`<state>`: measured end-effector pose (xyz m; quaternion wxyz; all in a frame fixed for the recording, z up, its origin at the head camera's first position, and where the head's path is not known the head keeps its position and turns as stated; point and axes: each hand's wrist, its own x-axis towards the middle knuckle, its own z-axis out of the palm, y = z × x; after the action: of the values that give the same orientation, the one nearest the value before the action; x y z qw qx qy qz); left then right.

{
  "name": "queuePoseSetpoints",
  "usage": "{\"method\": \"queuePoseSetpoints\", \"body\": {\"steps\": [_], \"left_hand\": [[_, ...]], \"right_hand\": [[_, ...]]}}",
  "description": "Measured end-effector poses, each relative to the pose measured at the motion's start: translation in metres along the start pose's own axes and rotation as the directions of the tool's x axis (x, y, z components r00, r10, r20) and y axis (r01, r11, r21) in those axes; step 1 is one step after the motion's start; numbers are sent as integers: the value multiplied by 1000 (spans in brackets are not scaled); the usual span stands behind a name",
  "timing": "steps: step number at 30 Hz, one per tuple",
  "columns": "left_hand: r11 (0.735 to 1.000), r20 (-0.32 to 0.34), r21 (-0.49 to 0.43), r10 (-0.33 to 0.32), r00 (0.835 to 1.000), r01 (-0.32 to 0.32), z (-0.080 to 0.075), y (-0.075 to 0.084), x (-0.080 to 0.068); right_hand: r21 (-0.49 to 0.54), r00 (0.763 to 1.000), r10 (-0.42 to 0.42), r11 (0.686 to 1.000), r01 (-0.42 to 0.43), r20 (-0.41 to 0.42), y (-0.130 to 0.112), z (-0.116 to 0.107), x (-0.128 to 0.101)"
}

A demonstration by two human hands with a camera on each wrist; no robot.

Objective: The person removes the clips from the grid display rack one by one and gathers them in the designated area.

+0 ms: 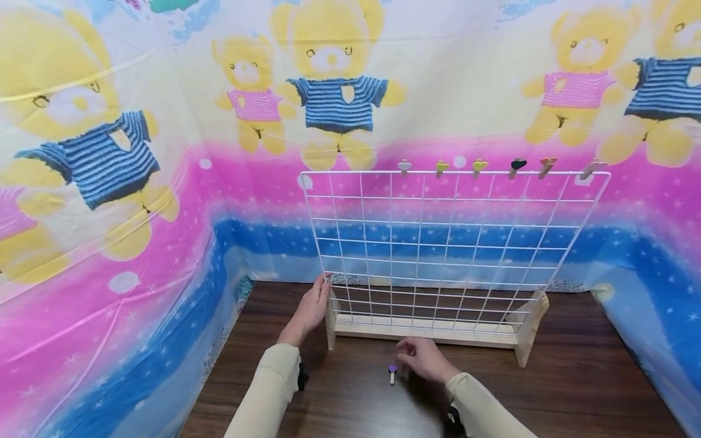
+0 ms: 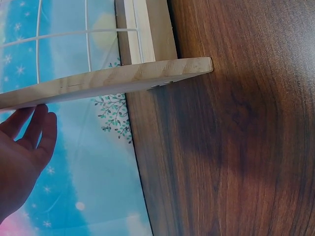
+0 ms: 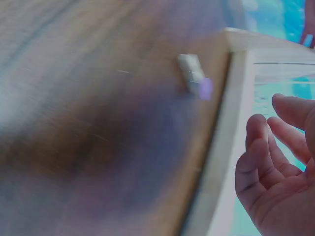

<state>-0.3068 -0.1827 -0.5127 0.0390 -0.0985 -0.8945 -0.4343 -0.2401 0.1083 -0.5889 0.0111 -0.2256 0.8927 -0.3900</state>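
A small wooden clothespin (image 1: 392, 376) with a purple heart lies on the table in front of a white wire grid (image 1: 390, 248) on a wooden stand (image 1: 427, 331). My right hand (image 1: 429, 359) hovers just right of the clothespin, its fingers loosely bent and holding nothing. The blurred right wrist view also shows the clothespin (image 3: 193, 73), apart from my right hand (image 3: 280, 172). At the stand's left end, my left hand (image 1: 313, 304) touches the side panel (image 2: 118, 78) with its fingertips; its thumb is hidden in the left wrist view.
Several heart clothespins, among them a white one (image 1: 404, 165), a yellow one (image 1: 479, 165) and a dark one (image 1: 517, 166), sit along the grid's top wire. Behind the dark wooden table (image 1: 580, 377) hangs a cloth printed with bears (image 1: 339, 103).
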Motion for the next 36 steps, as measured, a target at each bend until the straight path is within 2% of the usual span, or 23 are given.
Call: {"method": "queuePoseSetpoints", "body": {"steps": [4, 13, 19, 24, 27, 31, 33, 36], "left_hand": [[1000, -4, -5, 8, 1000, -8, 0, 0, 0], [1000, 0, 0, 5, 1000, -5, 0, -2, 0], [1000, 0, 7, 10, 1000, -10, 1, -2, 0], [1000, -6, 12, 8, 1000, -8, 1, -3, 1], [1000, -10, 13, 12, 1000, -12, 1, -2, 1], [1000, -12, 13, 16, 1000, -16, 1, -2, 0], [1000, -13, 13, 19, 1000, -19, 1, -2, 0], [1000, -15, 14, 22, 1000, -22, 1, -2, 0]], "right_hand": [[-61, 998, -38, 998, 35, -56, -19, -24, 5], [-103, 985, -75, 993, 59, -156, -76, -93, 12], [-159, 960, -179, 976, 146, -217, -119, -141, 18], [-195, 912, -275, 955, 223, -304, -151, -173, 24], [-222, 861, -357, 930, 292, -362, -168, -189, 30], [-242, 779, -450, 893, 381, -436, -189, -209, 39], [-235, 754, -466, 885, 402, -463, -198, -217, 43], [-222, 731, -470, 881, 417, -495, -210, -225, 48]]}}
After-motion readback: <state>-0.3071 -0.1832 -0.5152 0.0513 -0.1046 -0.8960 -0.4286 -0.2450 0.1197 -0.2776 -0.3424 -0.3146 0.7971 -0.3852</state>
